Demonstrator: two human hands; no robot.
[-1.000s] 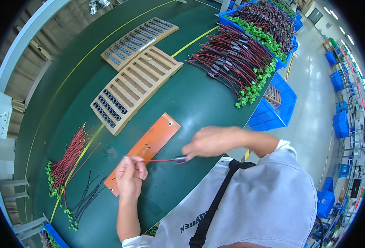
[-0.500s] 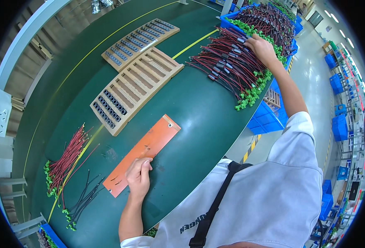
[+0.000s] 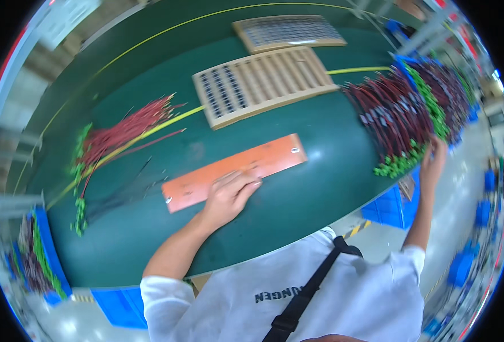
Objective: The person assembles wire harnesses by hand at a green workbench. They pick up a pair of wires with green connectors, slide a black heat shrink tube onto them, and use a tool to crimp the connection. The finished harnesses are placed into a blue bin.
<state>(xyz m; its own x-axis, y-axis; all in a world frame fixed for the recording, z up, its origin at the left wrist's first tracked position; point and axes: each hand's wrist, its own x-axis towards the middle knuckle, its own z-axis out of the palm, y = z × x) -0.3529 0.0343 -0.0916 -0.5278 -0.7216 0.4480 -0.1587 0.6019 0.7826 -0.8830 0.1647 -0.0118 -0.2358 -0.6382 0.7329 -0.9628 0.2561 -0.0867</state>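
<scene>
My left hand [image 3: 229, 196] rests on the front edge of a long orange board [image 3: 272, 157], its fingers curled together. What they hold, if anything, is hidden. Out to the right, my right hand [image 3: 432, 162] is at the edge of a pile of red and black wires [image 3: 386, 105] with dark sleeves and green connectors [image 3: 400, 165]. Its fingertips are blurred beside the connectors, so their grip is unclear. Left of the board lie a bundle of red wires [image 3: 129, 128] with green connectors and some smeared black wires [image 3: 120, 199].
Beyond the board is a slotted wooden tray [image 3: 280, 74], its left slots filled with dark round parts. A second filled tray [image 3: 292, 33] lies behind it. Blue bins [image 3: 391, 205] stand by the right table edge; another wire-filled bin [image 3: 49, 256] is at left.
The view has swung, so the table and trays appear turned. My right hand has moved from the dark sleeves to the green-connector edge of the pile. My left hand stays at the orange board.
</scene>
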